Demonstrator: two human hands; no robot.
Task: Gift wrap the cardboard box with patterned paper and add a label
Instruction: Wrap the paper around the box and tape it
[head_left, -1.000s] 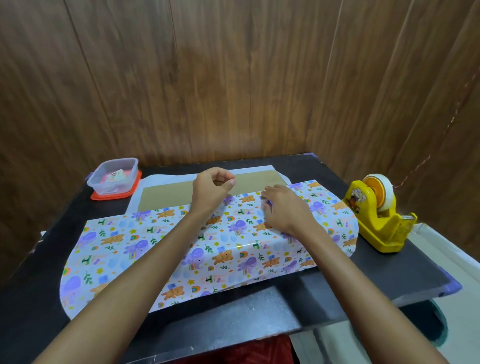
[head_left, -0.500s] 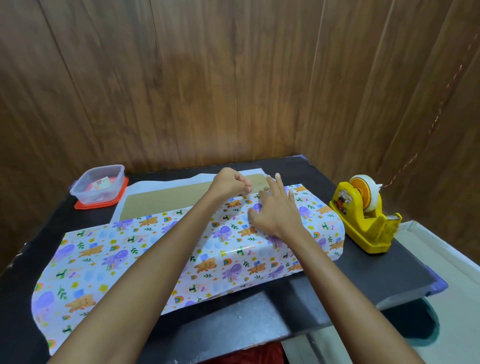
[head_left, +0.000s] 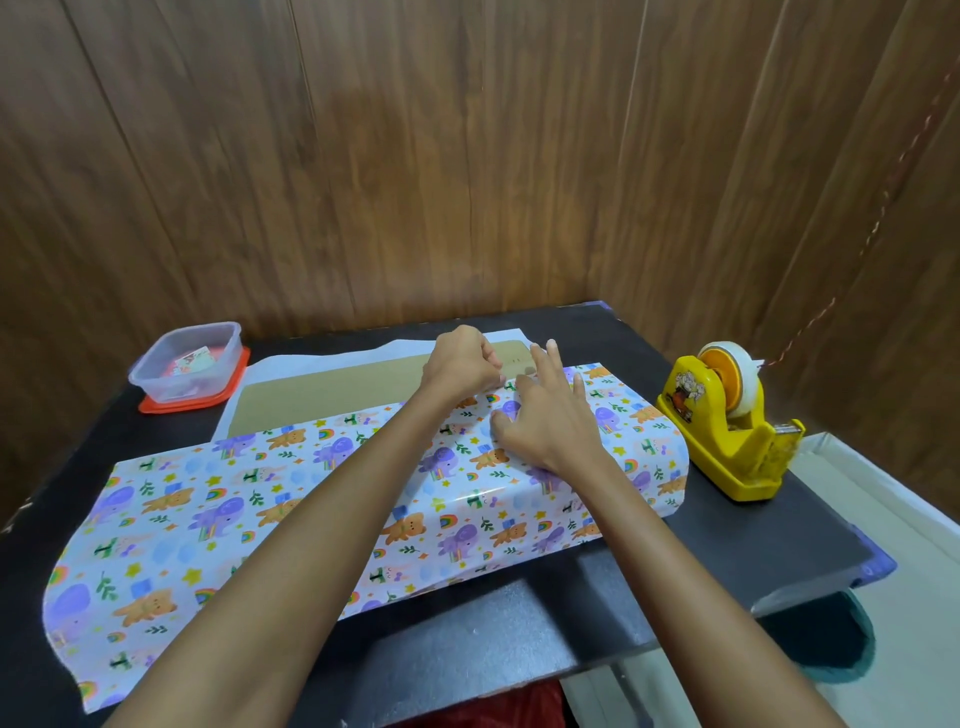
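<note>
Two hands on patterned paper edge — left hand pinches it; right hand flat.

Animal-print paper wraps brown box; yellow tape dispenser.

Brown wood-grain panel walls meet in a corner behind a black desk, a thin twisted cord runs down the right-hand wall, and pale floor shows at lower right.

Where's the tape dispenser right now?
In the head view, the yellow tape dispenser stands on the right side of the black table, just beyond the right end of the patterned paper.
</note>
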